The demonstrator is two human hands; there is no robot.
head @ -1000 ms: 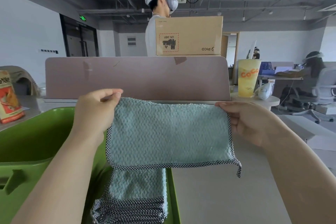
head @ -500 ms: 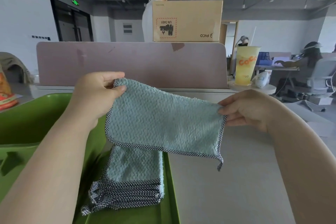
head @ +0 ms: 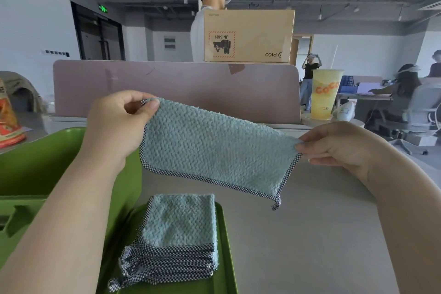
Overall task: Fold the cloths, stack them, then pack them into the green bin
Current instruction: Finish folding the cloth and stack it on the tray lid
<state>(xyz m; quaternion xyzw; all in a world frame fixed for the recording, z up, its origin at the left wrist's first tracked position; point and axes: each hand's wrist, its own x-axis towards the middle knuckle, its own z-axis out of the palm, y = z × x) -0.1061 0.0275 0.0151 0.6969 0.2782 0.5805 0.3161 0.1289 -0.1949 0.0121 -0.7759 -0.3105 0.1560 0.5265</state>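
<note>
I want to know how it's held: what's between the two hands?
In the head view, a teal cloth stretches between the left hand and right hand, pinched at its upper corners.

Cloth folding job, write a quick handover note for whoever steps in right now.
Left hand pinches the top left corner of the teal cloth; right hand pinches its top right corner. The cloth hangs in the air, apparently folded once.
Done: a stack of folded cloths sits on the green tray.
Left: finish this fold, add it to the stack, then pack all into the green bin at left.
</note>
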